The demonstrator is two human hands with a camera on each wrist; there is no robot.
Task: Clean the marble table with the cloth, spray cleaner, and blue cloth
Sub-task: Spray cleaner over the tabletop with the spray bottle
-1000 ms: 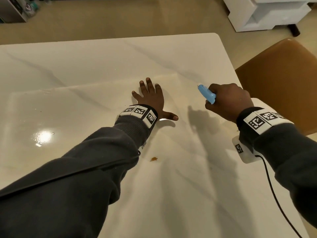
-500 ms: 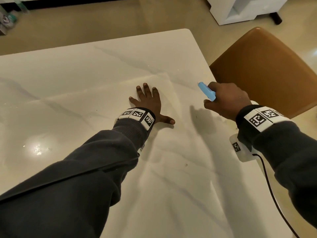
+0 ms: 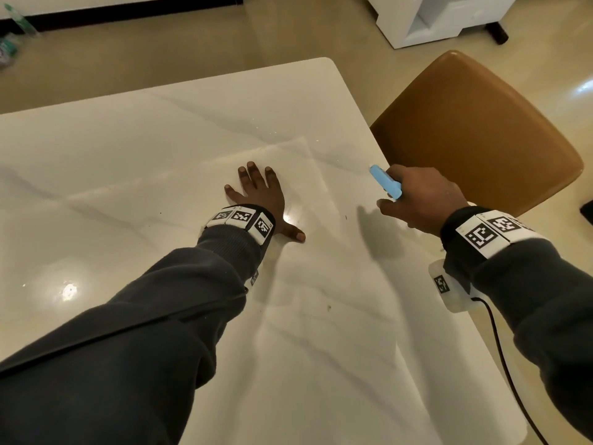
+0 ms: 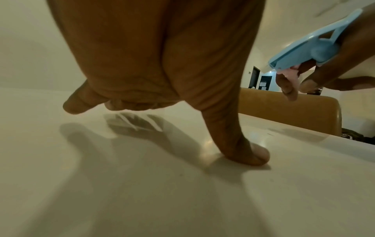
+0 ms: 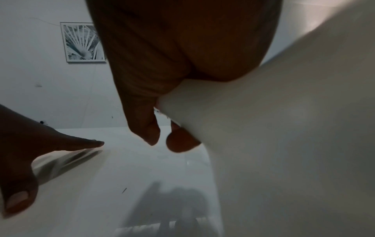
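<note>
My left hand (image 3: 260, 194) lies flat, fingers spread, pressing on a thin pale cloth (image 3: 321, 316) spread over the white marble table (image 3: 128, 149). The left wrist view shows its thumb (image 4: 243, 150) touching the surface. To the right, near the table's right edge, my right hand (image 3: 420, 200) holds the spray cleaner above the table. Its blue spray head (image 3: 385, 183) points toward the far left, and a finger rests by the trigger (image 4: 292, 77). The bottle's white body (image 5: 284, 144) fills the right wrist view. No blue cloth is in view.
A brown chair (image 3: 475, 133) stands against the table's right edge. White furniture (image 3: 433, 17) stands on the floor beyond it. A black cable (image 3: 500, 348) hangs from my right wrist. A small dark speck (image 3: 328, 306) lies on the cloth near me.
The head view has swung right, bringing more of the chair in. My left hand stays flat on the cloth. My right hand with the sprayer has drifted slightly away from the left hand.
</note>
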